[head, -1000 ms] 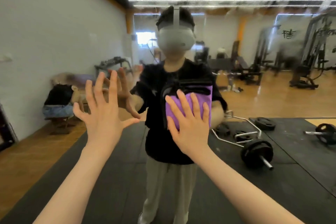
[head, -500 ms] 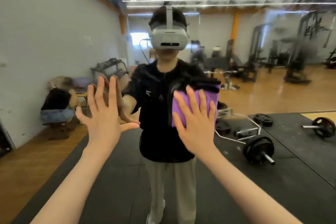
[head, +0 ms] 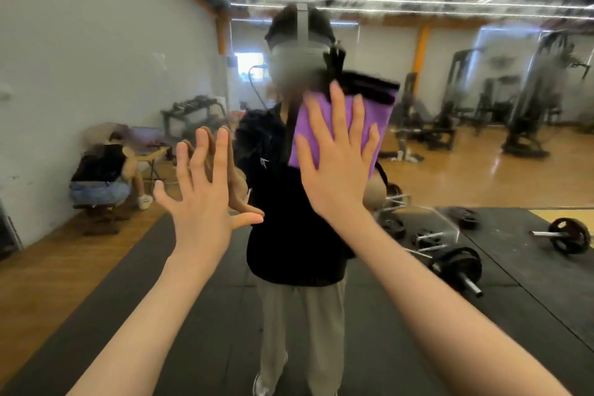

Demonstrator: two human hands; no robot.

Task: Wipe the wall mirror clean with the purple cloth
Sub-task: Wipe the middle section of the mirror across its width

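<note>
Right hand flat, fingers spread, pressing purple cloth against wall mirror, cloth under palm and fingertips, unwiped glass likely all round; left hand splayed beside, holding nothing

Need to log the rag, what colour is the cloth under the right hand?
Purple, with a dark band along its top edge: the cloth, seen in the head view.
</note>
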